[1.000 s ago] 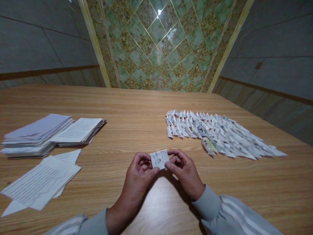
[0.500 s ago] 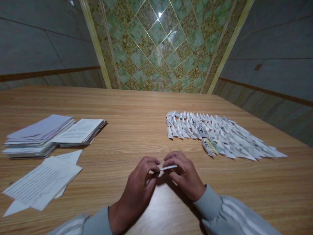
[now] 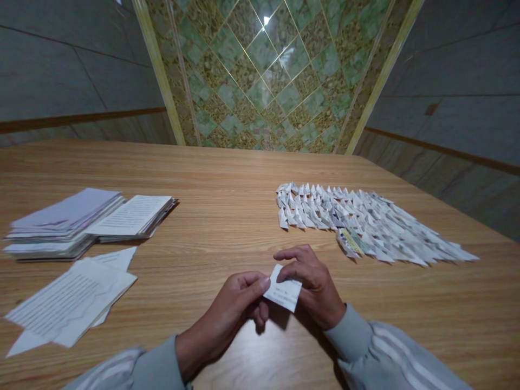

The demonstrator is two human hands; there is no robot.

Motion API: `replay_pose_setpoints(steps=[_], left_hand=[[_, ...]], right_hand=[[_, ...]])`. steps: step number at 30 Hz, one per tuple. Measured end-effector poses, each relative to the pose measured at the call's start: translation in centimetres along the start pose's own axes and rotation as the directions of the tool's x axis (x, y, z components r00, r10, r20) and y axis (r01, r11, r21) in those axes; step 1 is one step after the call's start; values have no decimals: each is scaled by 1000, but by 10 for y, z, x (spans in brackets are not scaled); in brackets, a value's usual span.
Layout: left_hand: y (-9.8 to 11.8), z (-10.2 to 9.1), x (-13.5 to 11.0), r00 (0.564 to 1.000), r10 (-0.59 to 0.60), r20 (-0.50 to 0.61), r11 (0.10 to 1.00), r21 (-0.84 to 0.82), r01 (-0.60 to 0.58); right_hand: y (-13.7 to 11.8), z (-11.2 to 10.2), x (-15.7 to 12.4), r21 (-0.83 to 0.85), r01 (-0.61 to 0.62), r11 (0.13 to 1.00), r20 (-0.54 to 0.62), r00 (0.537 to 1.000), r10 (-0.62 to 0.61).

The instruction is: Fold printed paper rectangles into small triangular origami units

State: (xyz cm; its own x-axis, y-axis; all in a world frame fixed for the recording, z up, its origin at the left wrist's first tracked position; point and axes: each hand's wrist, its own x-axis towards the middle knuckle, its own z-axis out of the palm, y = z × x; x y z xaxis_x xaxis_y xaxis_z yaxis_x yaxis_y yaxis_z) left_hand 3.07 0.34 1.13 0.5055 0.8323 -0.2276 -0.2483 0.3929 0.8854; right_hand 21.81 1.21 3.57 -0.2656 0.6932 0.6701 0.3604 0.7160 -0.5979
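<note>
Right across the scene ran the wood-grained counter (image 3: 219, 179), broad and pale brown, with a wall of green and gold diamond tiles (image 3: 264, 81) rising beyond its far edge. Over on the right, what a crowd: folded paper pieces (image 3: 365, 227) stood packed in pointed rows, mostly white, with a flash of yellow at the near edge. Across on the left sat the tall paper stack (image 3: 65, 216), topped by a lilac sheet, and touching its right side was the lower stack (image 3: 132, 216), its top page covered in lines of print. Nearer the person, overlapping loose sheets (image 3: 73, 303) lay askew, printed lines showing. Then centre stage, out of grey striped sleeves (image 3: 158, 365), came the hands! The left hand (image 3: 239, 298) had its grip clamped on the left corner of a small paper piece (image 3: 286, 297), thumb on top. The right hand (image 3: 314, 284) curled over from the other side, one fingertip touching the upper part; its thumb was hidden, so whether that grip was closed, I couldn't tell. The small piece itself, faintly printed, was held tilted just above the counter, between the two hands.
</note>
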Motion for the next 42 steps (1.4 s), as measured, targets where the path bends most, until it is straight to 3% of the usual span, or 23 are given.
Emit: replay_pose_setpoints(steps=[4, 8, 10, 12, 15, 17, 19, 24, 29, 37, 42], left_hand=[[1, 0, 1, 994, 70, -80, 992, 113, -61], [11, 3, -2, 958, 231, -169, 916, 371, -155], [15, 5, -6, 935, 333, -124, 806, 552, -214], [17, 7, -9, 904, 425, -46, 664, 695, -277], [16, 7, -12, 876, 481, 32, 548, 769, -329], [14, 6, -11, 884, 467, 26, 560, 765, -318], [10, 5, -10, 908, 418, -9, 627, 726, -281], [5, 5, -8, 946, 311, -95, 805, 556, -208], [7, 3, -5, 942, 300, -148, 843, 503, -189], [16, 6, -6, 922, 362, -138, 840, 477, -259], [17, 6, -6, 908, 368, -197, 859, 446, -251]], right_hand=[[4, -2, -1, 86, -159, 983, -18, 987, 162], [5, -5, -1, 317, -460, 829, 69, 883, 464], [4, -5, 0, 327, -501, 801, 163, 865, 474], [1, -5, 0, 256, -478, 841, 208, 876, 435], [-1, -2, 1, 164, -425, 890, 205, 898, 390], [-1, 0, 0, 165, -408, 898, 187, 907, 377], [-1, 1, -1, 200, -419, 886, 165, 905, 391], [-2, 2, -2, 329, -511, 794, 159, 859, 486], [4, 0, -2, 376, -566, 733, 209, 823, 528], [7, -3, -2, 370, -529, 764, 110, 841, 529], [5, 0, -1, 402, -556, 728, 173, 827, 535]])
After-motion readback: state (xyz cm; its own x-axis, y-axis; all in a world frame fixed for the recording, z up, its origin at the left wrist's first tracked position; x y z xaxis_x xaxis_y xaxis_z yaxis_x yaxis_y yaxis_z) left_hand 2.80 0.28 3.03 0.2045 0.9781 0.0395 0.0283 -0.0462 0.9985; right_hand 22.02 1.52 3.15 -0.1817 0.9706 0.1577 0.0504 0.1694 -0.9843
